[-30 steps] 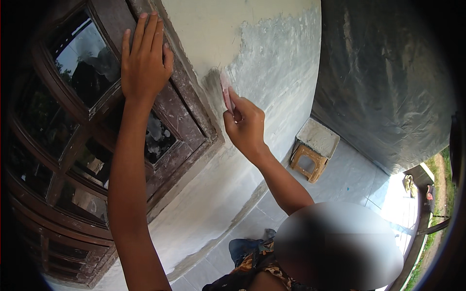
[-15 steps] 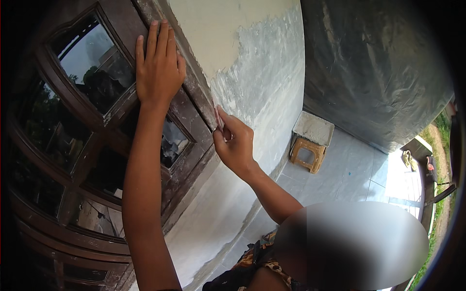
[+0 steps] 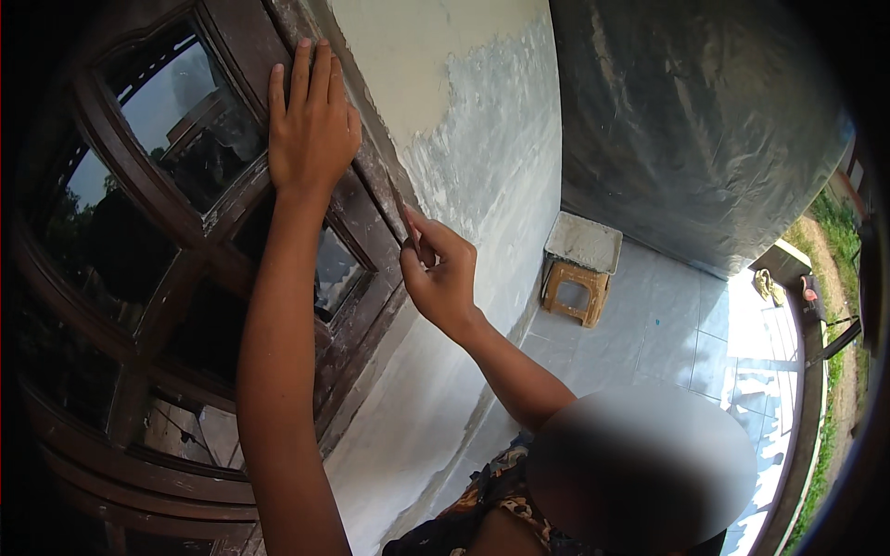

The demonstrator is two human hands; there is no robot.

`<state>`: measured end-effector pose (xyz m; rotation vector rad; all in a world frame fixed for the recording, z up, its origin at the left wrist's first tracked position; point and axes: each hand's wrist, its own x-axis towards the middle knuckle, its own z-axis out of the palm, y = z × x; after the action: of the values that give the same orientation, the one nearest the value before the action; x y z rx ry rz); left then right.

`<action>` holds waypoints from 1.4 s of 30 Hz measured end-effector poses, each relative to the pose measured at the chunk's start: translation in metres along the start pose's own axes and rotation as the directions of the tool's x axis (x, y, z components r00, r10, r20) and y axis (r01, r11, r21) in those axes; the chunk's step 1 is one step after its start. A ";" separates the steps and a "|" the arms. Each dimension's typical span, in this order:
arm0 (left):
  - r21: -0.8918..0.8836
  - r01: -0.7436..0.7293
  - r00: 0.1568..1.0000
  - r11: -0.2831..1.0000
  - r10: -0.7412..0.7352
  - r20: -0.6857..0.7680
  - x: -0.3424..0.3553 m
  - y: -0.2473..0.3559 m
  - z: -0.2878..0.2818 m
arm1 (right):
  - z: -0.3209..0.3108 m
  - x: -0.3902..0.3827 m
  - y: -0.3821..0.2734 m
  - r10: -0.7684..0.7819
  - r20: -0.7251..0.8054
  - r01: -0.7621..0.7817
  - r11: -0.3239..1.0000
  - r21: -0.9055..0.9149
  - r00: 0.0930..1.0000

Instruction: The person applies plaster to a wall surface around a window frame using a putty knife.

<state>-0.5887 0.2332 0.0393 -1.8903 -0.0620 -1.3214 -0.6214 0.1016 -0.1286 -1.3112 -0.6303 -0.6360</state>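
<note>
My left hand (image 3: 313,130) lies flat, fingers stretched upward, on the dark brown wooden frame (image 3: 366,176) beside the glazed panels. To its lower right, my right hand (image 3: 443,273) pinches a thin, narrow blade-like tool (image 3: 413,243) between thumb and fingers. The tool's tip points up along the seam where the wooden frame meets the wall (image 3: 491,139). Its exact kind is too small to make out, and my fingers cover part of it. The wall is cream above, with rough grey-white patches beside the frame.
Several glass panes (image 3: 190,120) fill the brown woodwork at left. A brown plastic stool (image 3: 577,295) bearing a pale, stained tray (image 3: 584,243) stands on the grey tiled floor (image 3: 640,324). Dark plastic sheeting (image 3: 695,120) hangs at right. Footwear (image 3: 768,287) lies near the far ledge.
The view has shifted slightly. My right hand has turned a little, and the tool now looks darker and thinner against the seam. My left hand keeps its place on the frame.
</note>
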 end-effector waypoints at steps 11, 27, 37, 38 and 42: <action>-0.031 -0.005 1.000 1.000 0.005 -0.006 0.004 0.008 -0.004 | -0.012 0.132 0.077 -0.323 -0.055 0.275 0.873 -0.403 0.945; 0.041 -0.015 0.999 0.999 0.013 0.031 0.000 0.002 -0.003 | 0.008 0.097 0.083 -0.338 -0.059 0.298 0.890 -0.346 0.939; 0.003 0.000 0.999 1.000 0.000 0.038 0.007 0.009 -0.007 | -0.033 0.149 0.078 -0.365 -0.169 0.305 0.903 -0.302 0.915; 0.002 -0.005 0.999 1.000 0.005 0.036 0.007 0.009 -0.007 | -0.029 0.151 0.087 -0.388 -0.122 0.337 0.890 -0.306 0.913; 0.005 -0.005 0.999 1.000 0.004 0.032 -0.001 0.003 -0.003 | 0.000 0.084 0.089 -0.400 0.013 0.388 0.881 -0.269 0.916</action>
<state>-0.5902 0.2298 0.0378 -1.9061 -0.0778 -1.2867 -0.4990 0.1086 -0.1260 -1.4244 -0.8075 -1.1131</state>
